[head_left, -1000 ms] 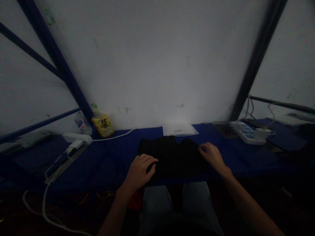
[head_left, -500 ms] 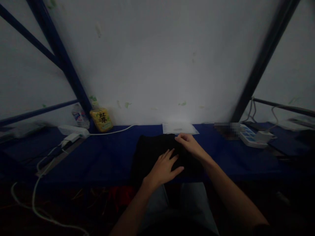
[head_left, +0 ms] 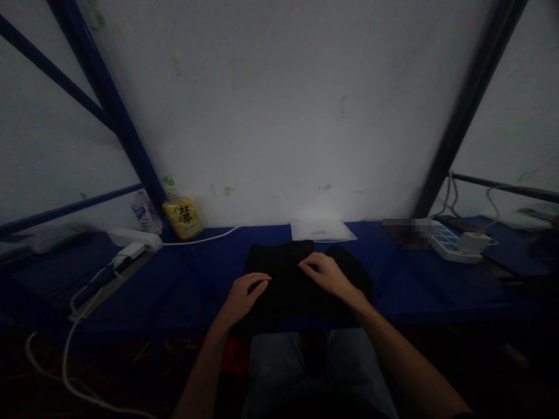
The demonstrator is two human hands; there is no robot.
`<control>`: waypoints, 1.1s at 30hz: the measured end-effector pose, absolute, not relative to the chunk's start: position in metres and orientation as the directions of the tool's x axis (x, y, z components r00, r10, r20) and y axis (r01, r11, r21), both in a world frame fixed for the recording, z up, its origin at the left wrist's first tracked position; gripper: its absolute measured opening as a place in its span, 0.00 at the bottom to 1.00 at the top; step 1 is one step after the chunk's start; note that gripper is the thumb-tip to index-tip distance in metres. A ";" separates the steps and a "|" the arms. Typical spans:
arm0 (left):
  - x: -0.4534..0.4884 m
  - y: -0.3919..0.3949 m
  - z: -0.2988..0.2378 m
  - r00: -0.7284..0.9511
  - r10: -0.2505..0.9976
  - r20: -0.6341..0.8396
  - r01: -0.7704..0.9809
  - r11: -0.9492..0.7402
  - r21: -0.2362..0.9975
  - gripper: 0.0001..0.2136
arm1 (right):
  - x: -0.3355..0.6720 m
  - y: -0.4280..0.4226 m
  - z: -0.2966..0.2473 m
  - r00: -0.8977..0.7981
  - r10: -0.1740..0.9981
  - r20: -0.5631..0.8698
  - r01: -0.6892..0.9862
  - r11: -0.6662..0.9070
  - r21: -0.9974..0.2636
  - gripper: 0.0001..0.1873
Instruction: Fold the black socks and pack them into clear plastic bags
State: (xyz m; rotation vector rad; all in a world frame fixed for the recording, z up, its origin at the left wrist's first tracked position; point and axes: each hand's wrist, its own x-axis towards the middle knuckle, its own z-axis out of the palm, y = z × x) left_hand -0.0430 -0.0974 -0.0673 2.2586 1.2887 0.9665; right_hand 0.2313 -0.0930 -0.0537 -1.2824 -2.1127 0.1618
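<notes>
A folded black cloth (head_left: 283, 259), perhaps a garment, lies on the blue tabletop in front of me. Its dark folds are hard to make out. My left hand (head_left: 244, 295) is over the cloth's left part, fingers stretched forward and the thumb a little apart from them. At the middle of the cloth, my right hand (head_left: 327, 276) has its thumb and fingertips pinched together on the black fabric. A rounded part of the cloth sticks out beyond my right hand on the right side.
A white packet (head_left: 323, 230) lies by the wall. Left stand a yellow-labelled bottle (head_left: 183, 218), a clear bottle (head_left: 146, 212) and a white power strip (head_left: 133, 238) with cables. Another power strip (head_left: 454, 244) lies right. Blue frame posts (head_left: 126, 128) rise beside the table (head_left: 187, 279).
My left hand has drawn back to the left, off the middle of the cloth. My right hand has moved down and slightly left from the far edge, and the cloth's right side has changed shape.
</notes>
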 end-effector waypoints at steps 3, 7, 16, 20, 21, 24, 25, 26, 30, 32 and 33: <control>-0.051 -0.096 -0.069 0.225 0.914 0.337 0.455 -0.404 0.794 0.17 | 0.262 -0.096 -0.063 0.081 0.845 0.528 0.876 0.193 -0.443 0.16; -0.055 -0.096 -0.071 0.186 0.901 0.391 0.387 -0.433 0.814 0.17 | 0.276 -0.105 -0.085 0.009 0.919 0.395 0.905 0.161 -0.394 0.16; -0.046 -0.098 -0.077 0.277 0.881 0.383 0.584 -0.471 0.661 0.20 | 0.291 -0.104 -0.029 0.079 0.968 0.237 0.902 0.032 -0.431 0.10; -0.046 -0.097 -0.078 0.342 0.863 0.373 0.650 -0.503 0.569 0.20 | 0.296 -0.108 0.007 0.173 0.959 0.227 0.951 -0.102 -0.292 0.12; -0.047 -0.096 -0.079 0.353 0.859 0.371 0.658 -0.510 0.555 0.20 | 0.289 -0.110 0.014 0.173 0.956 0.237 0.961 -0.111 -0.255 0.13; -0.047 -0.097 -0.078 0.364 0.856 0.368 0.676 -0.514 0.528 0.19 | 0.248 -0.113 0.025 0.080 0.961 0.265 0.987 -0.039 -0.157 0.14; -0.047 -0.098 -0.077 0.365 0.856 0.366 0.680 -0.514 0.523 0.18 | 0.231 -0.113 0.024 0.026 0.965 0.262 0.991 0.009 -0.131 0.14; -0.046 -0.098 -0.076 0.365 0.857 0.365 0.684 -0.512 0.519 0.18 | 0.213 -0.112 0.022 -0.029 0.972 0.234 0.992 0.058 -0.116 0.15; -0.045 -0.099 -0.075 0.374 0.850 0.372 0.685 -0.523 0.507 0.17 | 0.159 -0.103 -0.007 -0.132 0.991 0.037 0.974 0.136 -0.180 0.19; -0.044 -0.099 -0.075 0.390 0.843 0.370 0.686 -0.534 0.494 0.17 | 0.151 -0.099 -0.021 -0.139 0.990 0.032 0.964 0.143 -0.226 0.20; -0.044 -0.099 -0.075 0.399 0.842 0.364 0.691 -0.537 0.485 0.16 | 0.153 -0.098 -0.026 -0.158 0.986 0.047 0.953 0.165 -0.255 0.20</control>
